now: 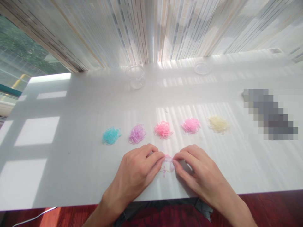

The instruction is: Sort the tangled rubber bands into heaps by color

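Between the fingertips of both hands runs a small pink and pale purple chain of thin looped bands (168,157), near the table's front edge. My left hand (139,165) pinches its left end with thumb and index finger. On the other side, my right hand (199,171) has thumb and fingertips closed on the right part. Loose purple and pale strands (164,171) hang or lie just below the pinch. Beyond my hands lie heaps of similar small bands in a row: teal (111,136), purple (137,134), coral pink (163,130), light pink (191,125) and pale yellow (218,123).
A clear round jar (134,76) stands at the back of the white table (82,164). A clear round lid (202,68) lies farther right, near the patterned curtain (180,28). At the right is a dark, pixelated object (270,115). A window is at the left.
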A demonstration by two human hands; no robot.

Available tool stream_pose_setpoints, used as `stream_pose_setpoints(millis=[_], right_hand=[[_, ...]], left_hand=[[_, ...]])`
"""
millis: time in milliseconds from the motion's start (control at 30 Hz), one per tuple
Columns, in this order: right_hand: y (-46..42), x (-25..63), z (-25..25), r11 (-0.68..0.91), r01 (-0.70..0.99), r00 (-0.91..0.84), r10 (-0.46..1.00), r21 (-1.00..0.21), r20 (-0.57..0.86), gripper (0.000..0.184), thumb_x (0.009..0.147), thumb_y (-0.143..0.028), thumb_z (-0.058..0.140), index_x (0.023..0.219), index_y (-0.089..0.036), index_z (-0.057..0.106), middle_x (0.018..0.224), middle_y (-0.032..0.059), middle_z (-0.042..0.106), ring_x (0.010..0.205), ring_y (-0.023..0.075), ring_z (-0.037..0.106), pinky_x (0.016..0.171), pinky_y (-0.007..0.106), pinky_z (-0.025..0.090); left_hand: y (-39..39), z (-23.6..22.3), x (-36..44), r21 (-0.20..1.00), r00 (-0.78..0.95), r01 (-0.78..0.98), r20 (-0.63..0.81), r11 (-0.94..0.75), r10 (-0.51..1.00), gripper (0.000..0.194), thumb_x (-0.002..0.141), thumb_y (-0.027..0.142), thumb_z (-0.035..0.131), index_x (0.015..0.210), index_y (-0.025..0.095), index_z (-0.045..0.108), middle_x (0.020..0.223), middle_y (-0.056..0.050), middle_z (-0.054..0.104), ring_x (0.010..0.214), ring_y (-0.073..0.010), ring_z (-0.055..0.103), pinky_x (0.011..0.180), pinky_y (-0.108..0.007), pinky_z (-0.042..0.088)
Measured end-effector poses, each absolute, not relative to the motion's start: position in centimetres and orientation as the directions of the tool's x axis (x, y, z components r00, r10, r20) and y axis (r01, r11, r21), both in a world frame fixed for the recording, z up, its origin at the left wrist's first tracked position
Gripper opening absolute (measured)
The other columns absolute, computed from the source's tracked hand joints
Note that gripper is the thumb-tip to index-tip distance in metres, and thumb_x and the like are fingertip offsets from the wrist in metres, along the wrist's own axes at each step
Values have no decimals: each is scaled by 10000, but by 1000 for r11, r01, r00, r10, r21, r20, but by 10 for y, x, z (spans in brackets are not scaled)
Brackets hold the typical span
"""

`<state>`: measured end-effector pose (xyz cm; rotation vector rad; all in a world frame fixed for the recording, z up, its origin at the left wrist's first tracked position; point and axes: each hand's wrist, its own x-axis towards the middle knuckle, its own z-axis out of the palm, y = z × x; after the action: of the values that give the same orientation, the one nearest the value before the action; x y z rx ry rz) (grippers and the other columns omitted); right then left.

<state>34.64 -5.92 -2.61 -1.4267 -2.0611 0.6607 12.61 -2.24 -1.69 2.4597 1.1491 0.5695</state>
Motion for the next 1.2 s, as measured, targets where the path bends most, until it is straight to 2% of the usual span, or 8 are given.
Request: stream_pose_setpoints(millis=[233,400,500,667,867,1200], right_hand=[[-60,346,-24,298,620,-255,951,-726,172,96,1012,-197,610,1095,-224,650,990,49,656,905,194,658,796,353,574],[-58,341,-20,324,553,-292,938,-768,185,164,1008,-177,612,1153,-215,677,993,49,665,903,182,662,796,330,582],[-56,339,-17,301,508,-282,944,-807,174,149,1020,-181,586,1111,-208,700,968,45,679,885,169,667,783,308,577],[-55,339,-14,183,466,-240,968,-866,75,113,1018,-261,623,1031,-246,734,936,14,708,859,150,677,775,281,554],[-54,341,-9,58,405,-240,970,-912,-45,106,1010,-284,637,964,-284,732,878,-33,718,795,118,674,686,234,517],[-53,341,-10,126,417,-205,978,-900,42,93,987,-222,643,935,-258,712,850,-36,704,747,103,645,696,213,513]], left_hand=[[-23,-16,126,549,562,579,268,-604,782,123,1010,177,599,1062,207,706,981,-30,738,750,-150,712,671,-277,543],[-24,-14,125,601,563,512,305,-614,768,117,991,134,629,1071,192,690,1013,-35,754,806,-145,725,715,-261,563],[-23,-14,124,613,568,489,316,-620,760,141,993,114,629,1096,192,685,980,-31,753,799,-138,716,700,-250,559],[-23,-14,123,624,577,423,374,-657,726,168,968,89,673,1113,172,687,978,-43,765,834,-145,722,729,-259,564],[-22,-15,125,619,554,384,439,-685,708,185,923,90,747,1080,163,680,946,-34,785,814,-136,724,729,-258,537],[-23,-15,123,703,487,382,398,-599,778,139,917,92,754,1028,164,709,902,-16,780,740,-91,687,682,-195,531]])
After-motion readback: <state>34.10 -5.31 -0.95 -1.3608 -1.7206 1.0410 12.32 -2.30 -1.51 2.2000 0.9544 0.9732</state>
